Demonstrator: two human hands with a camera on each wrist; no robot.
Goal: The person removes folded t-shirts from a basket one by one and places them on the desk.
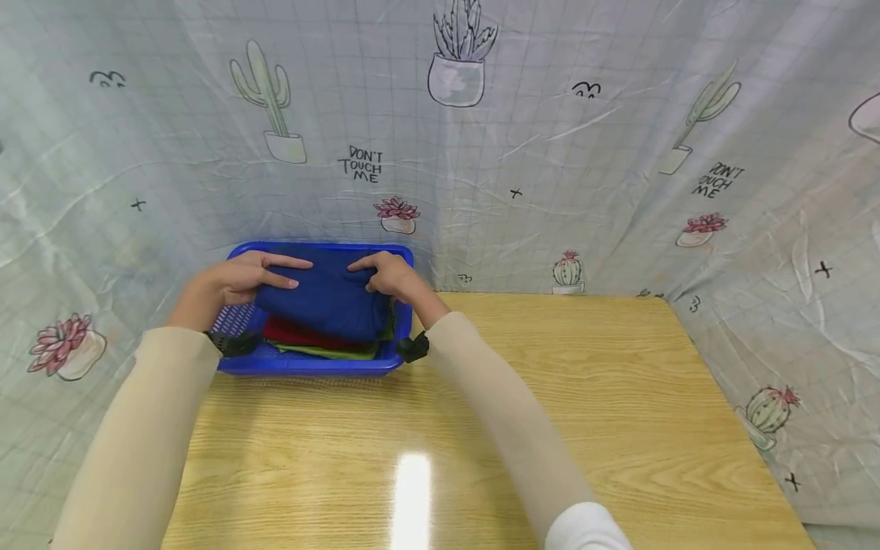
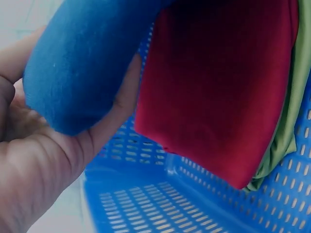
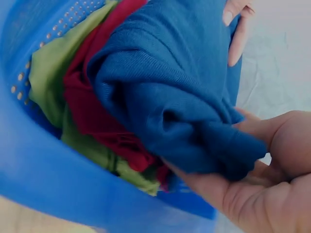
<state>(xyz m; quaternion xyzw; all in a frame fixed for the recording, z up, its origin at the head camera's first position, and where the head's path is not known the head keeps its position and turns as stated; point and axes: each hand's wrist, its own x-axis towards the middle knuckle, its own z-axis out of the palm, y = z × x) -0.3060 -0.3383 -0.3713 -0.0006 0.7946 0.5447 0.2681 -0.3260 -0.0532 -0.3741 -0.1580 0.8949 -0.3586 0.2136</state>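
While held above the basket (image 1: 312,365), blue cloth (image 1: 328,298) between both gripping hands (image 1: 242,279) (image 1: 388,276).

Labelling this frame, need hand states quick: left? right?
Left hand: grips the left end of the folded blue cloth over the blue basket.
Right hand: grips the cloth's right end.

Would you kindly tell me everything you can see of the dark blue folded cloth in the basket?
The dark blue folded cloth looks like a soft knit fabric, plain with no print. It is folded into a thick bundle with rounded edges and lies on top of a red cloth and a green cloth inside the blue plastic basket. The left hand holds its left end, thumb underneath and fingers over the top; the right hand grips its bunched right end.
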